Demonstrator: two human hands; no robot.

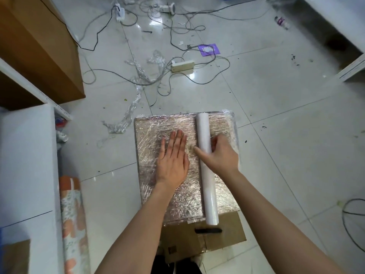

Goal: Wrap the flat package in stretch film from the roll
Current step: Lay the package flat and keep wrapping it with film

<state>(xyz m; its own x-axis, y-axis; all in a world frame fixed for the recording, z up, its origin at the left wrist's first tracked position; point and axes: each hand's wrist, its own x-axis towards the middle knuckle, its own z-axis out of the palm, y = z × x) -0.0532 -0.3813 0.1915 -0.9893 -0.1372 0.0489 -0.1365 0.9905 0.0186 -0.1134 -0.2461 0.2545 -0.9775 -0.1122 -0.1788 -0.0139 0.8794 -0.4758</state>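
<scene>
Package (177,184), flat and rectangular, lay at centre frame on a cardboard box (223,238), its long axis running from the bottom of the frame toward the top. Crinkled stretch film (150,139) already covered its upper face. The roll (206,165) lay lengthwise on the right half of the package, parallel to that axis, its near end overhanging the package's lower edge above the box's hand slot.

The left hand (172,159) rested palm-down on the film left of the roll, fingers straight and together. The right hand (220,153) gripped the roll at mid-length, thumb reaching across to its left side.

Open tiled floor (286,125) lay to the right and beyond the far edge. To the left stood a white block (27,155) with a patterned roll (73,224) beside it. Discarded film scraps (126,115) trailed off the upper left corner, with a power strip (182,66) and cables (177,26) further up.
</scene>
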